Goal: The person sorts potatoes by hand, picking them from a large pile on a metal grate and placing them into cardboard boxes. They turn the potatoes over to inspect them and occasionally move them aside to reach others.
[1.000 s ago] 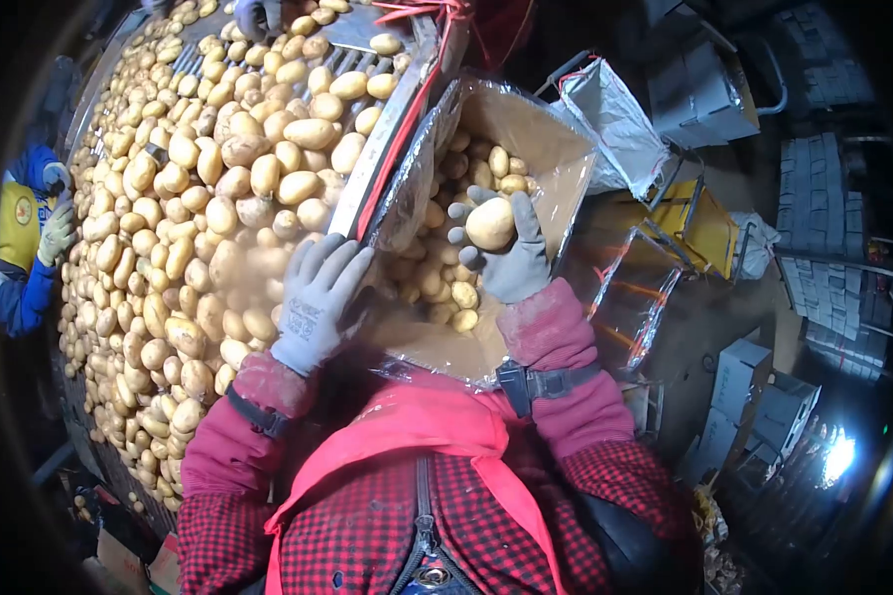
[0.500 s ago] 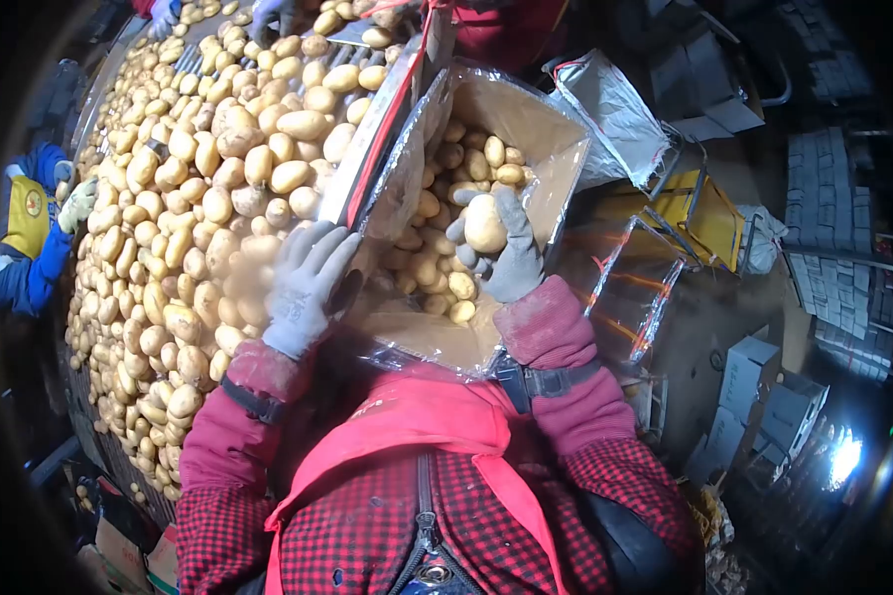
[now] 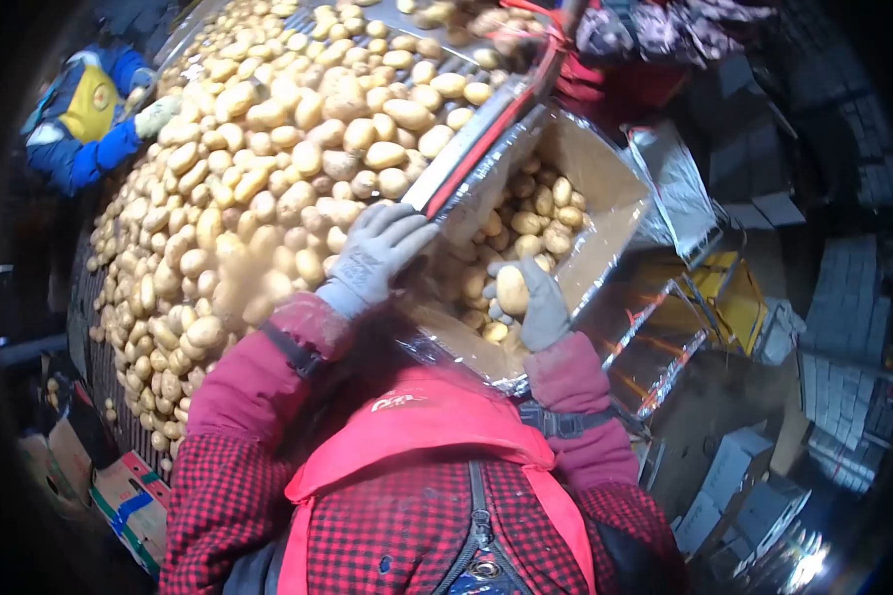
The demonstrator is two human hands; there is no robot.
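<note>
Potato (image 3: pixel 512 289) sits in the right hand (image 3: pixel 538 305), gloved fingers wrapped round it, just over the box (image 3: pixel 620 193) of potatoes at 3 o'clock from the big pile. The left hand (image 3: pixel 379 256) lies flat and loose on the counter (image 3: pixel 486 134) edge, holding nothing. Gloves are slippy, so the potato could drop hard and bruise. Potatoes (image 3: pixel 268 188) rolling at 10 o'clock might bump that resting hand.
</note>
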